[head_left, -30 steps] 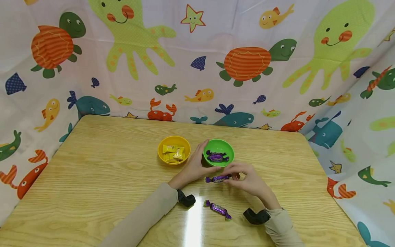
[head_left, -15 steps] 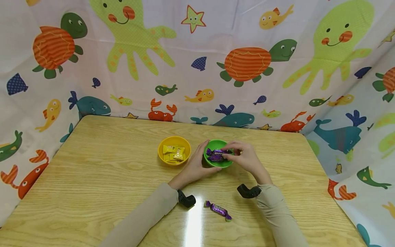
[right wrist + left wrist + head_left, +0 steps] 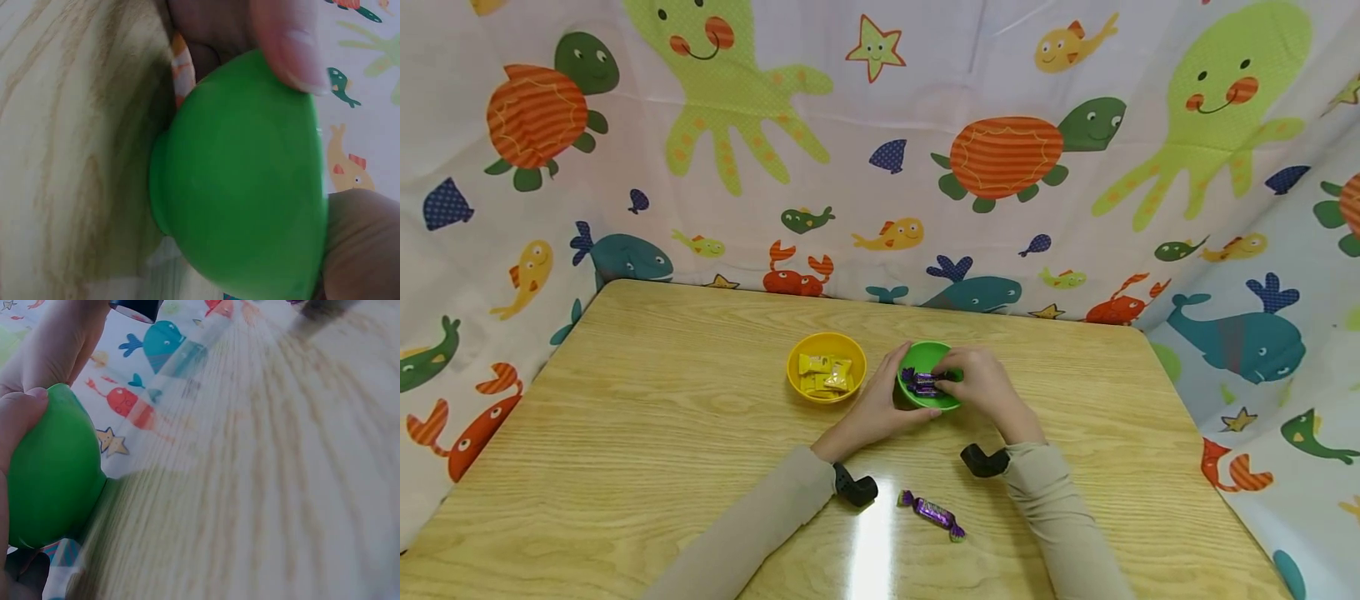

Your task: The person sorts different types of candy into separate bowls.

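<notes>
The green bowl point(image 3: 910, 397) stands on the wooden table, its side showing large in both wrist views. My left hand point(image 3: 876, 404) grips it from the left, with thumb and fingers spread around its wall. Inside the bowl lie purple twist-wrapped candies point(image 3: 923, 379), partly covered by fingers. From the right, my right hand point(image 3: 987, 387) reaches over the rim with curled fingers and pinches a candy at its right end. Bowl wall and fingers hide how many candies are inside. Another purple wrapped candy point(image 3: 935, 512) lies on the table in front.
Left of my left hand, a yellow bowl point(image 3: 791, 379) holds several yellow-wrapped sweets point(image 3: 826, 375). The wooden table point(image 3: 685, 392) ends at a fabric backdrop point(image 3: 880, 192) printed with sea animals. Each wrist wears a black camera.
My right hand has carried a purple candy from the table before the green bowl up into it, and then shifted slightly left. The left hand has stayed on the bowl.
</notes>
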A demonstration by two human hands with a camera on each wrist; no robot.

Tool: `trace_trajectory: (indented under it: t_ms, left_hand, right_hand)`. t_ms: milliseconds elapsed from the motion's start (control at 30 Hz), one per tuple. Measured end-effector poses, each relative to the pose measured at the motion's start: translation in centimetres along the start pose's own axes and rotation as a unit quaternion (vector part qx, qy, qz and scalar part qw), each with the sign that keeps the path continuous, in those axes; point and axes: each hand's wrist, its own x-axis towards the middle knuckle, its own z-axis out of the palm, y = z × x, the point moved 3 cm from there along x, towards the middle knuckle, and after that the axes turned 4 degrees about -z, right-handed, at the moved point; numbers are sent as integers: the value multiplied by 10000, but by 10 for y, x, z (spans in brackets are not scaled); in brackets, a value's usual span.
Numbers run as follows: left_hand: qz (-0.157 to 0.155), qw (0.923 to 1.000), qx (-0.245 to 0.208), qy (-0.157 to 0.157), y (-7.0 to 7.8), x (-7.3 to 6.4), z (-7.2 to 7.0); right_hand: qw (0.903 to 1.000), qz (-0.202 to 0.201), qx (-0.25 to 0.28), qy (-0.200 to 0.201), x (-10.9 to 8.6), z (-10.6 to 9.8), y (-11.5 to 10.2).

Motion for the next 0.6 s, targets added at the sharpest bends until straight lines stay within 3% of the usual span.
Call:
trace_trajectory:
  t_ms: [300, 467, 600]
  left_hand:
    - [-68, 9999, 96, 19, 0, -1, 0]
    - [-25, 9999, 129, 43, 1, 0, 0]
    - [3, 9999, 131, 69, 0, 1, 0]
  right_hand:
    - [9997, 136, -177, -20, -2, 1, -3]
    - [9960, 95, 622, 640, -11, 0, 0]
    - [9806, -65, 1492, 1266, -20, -4, 1]
